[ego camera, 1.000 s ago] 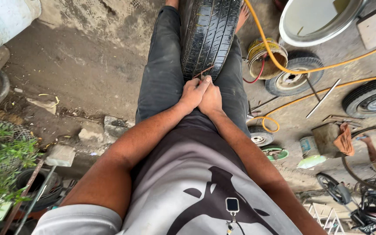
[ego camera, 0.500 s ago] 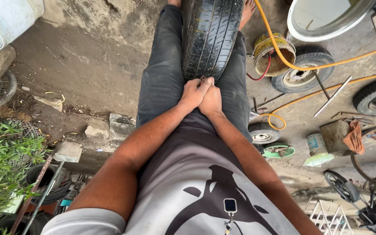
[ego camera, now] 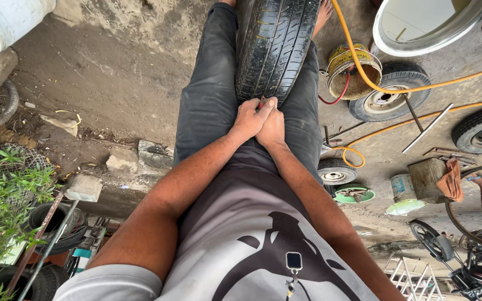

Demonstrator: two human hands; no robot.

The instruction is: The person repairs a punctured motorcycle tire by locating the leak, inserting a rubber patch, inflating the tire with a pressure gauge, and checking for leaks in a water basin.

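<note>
A black car tyre (ego camera: pixel 277 47) stands upright between my legs in dark trousers (ego camera: pixel 207 95). Both my hands are pressed together against its near tread. My left hand (ego camera: pixel 247 118) lies on the left, fingers curled, and my right hand (ego camera: pixel 273 127) sits tight against it. Between the fingertips a small reddish tool tip (ego camera: pixel 261 101) pokes at the tread; most of it is hidden by the fingers. My grey printed shirt (ego camera: pixel 252 234) fills the lower middle.
A yellow hose (ego camera: pixel 364 72) runs over a yellow drum (ego camera: pixel 352 69) and past small wheels (ego camera: pixel 389 92) (ego camera: pixel 336 170). At top right is a metal basin (ego camera: pixel 430 28). Another person's hand (ego camera: pixel 478 181) touches a bicycle wheel. Stones (ego camera: pixel 121 159) and plants (ego camera: pixel 1 206) are on the left.
My hands stay clasped on the tyre's tread in the same spot. Only the view has shifted slightly; nothing was picked up or let go.
</note>
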